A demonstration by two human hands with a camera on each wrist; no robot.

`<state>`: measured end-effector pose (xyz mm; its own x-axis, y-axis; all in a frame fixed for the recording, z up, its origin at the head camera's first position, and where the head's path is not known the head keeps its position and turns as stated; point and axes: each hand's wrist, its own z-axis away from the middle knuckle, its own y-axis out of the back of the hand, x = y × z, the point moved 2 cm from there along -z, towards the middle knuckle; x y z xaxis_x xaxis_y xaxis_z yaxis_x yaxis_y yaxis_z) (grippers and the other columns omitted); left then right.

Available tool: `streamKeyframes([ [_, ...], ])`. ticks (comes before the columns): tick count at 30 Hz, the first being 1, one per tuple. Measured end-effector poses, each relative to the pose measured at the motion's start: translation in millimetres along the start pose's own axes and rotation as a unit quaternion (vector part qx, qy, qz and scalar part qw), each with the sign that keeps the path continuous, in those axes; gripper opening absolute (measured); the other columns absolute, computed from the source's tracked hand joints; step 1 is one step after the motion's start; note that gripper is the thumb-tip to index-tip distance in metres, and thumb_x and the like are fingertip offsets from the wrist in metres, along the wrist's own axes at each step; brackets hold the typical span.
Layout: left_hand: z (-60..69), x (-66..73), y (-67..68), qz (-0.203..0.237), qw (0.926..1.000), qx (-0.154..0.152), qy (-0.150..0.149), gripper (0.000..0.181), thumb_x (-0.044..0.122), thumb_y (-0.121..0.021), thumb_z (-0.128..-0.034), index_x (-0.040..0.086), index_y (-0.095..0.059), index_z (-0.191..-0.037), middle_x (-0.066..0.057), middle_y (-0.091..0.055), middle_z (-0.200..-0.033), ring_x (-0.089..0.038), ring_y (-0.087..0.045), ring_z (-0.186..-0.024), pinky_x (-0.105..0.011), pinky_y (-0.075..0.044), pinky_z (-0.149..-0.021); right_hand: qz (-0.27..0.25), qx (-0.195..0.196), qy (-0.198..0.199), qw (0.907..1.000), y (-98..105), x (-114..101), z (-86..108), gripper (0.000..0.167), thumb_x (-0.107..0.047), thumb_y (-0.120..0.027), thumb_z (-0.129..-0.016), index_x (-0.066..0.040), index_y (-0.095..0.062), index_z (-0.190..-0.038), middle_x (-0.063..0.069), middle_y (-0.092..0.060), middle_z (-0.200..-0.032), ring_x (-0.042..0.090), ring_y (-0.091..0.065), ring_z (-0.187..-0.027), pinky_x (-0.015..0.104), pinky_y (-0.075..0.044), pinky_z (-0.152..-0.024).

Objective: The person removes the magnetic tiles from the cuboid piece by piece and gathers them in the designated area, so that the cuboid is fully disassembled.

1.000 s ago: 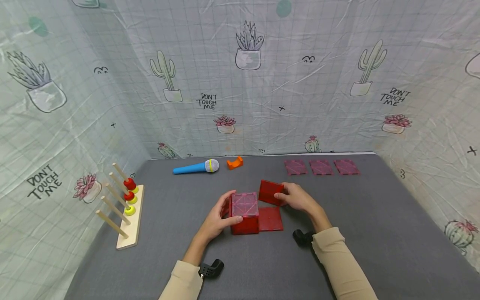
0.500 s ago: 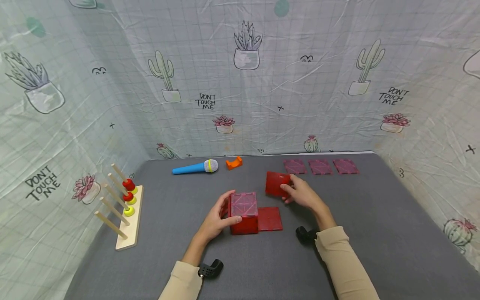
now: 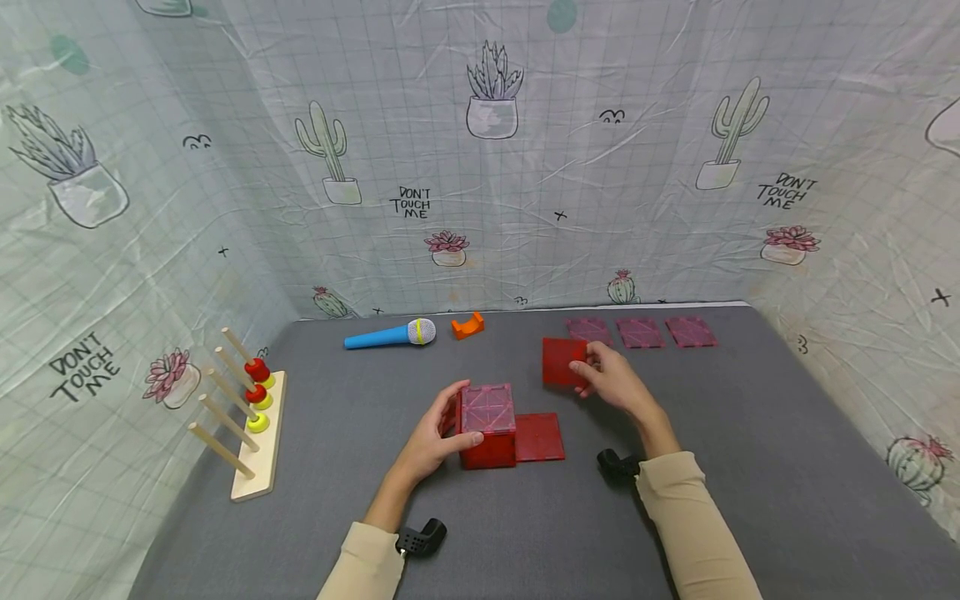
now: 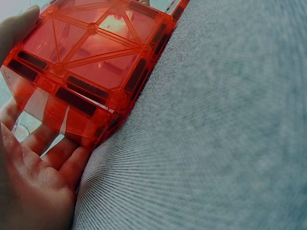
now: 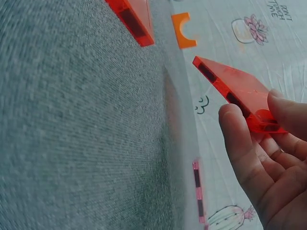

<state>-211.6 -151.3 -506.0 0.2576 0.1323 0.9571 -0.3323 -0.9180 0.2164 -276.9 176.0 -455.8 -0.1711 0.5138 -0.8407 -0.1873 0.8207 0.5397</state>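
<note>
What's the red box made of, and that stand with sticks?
The red box looks like shiny, see-through plastic: fingers show through it and light glints off it. The stand is probably plain, unpainted wood, from its pale colour; grain isn't visible.

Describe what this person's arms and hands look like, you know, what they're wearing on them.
Two plain beige long sleeves, the left sleeve and the right sleeve, end short of the hands. The left hand and the right hand are ungloved. Each wrist carries a black device with a rounded, jutting end: the left device has a dotted strap, the right device shows no clear strap.
</note>
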Motion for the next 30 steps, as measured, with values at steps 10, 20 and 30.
streamKeyframes([
  [10,0.6,0.4,-0.1,0.004,1.0000,0.000,0.001,0.080,0.022,-0.075,-0.0859,0.022,-0.034,-0.154,-0.010,-0.054,-0.142,-0.028,-0.055,-0.127,-0.028,-0.045,-0.104,0.003,0.031,-0.036,0.9988,12,9,1.6,0.048,-0.020,-0.061,-0.100,0.010,-0.046,-0.135,0.030,-0.065,-0.116,0.020,-0.072,-0.068,0.044,-0.059,-0.076],
  [20,1.3,-1.3,0.5,0.003,0.9999,0.001,0.011,0.080,0.022,-0.074,-0.0861,0.022,-0.033,-0.155,-0.007,-0.052,-0.144,-0.024,-0.054,-0.128,-0.036,-0.044,-0.107,0.028,0.036,-0.062,0.9970,22,17,3.2,0.055,-0.022,-0.059,-0.102,0.012,-0.042,-0.142,0.032,-0.063,-0.124,0.015,-0.071,-0.065,0.040,-0.058,-0.080],
  [30,1.4,-1.9,0.2,-0.001,0.9999,0.004,0.011,0.080,0.027,-0.074,-0.0861,0.026,-0.033,-0.155,-0.005,-0.052,-0.145,-0.024,-0.052,-0.130,-0.041,-0.043,-0.108,0.033,0.041,-0.082,0.9953,26,26,4.2,0.057,-0.022,-0.058,-0.102,0.015,-0.042,-0.142,0.034,-0.062,-0.125,0.012,-0.069,-0.062,0.026,-0.056,-0.066],
])
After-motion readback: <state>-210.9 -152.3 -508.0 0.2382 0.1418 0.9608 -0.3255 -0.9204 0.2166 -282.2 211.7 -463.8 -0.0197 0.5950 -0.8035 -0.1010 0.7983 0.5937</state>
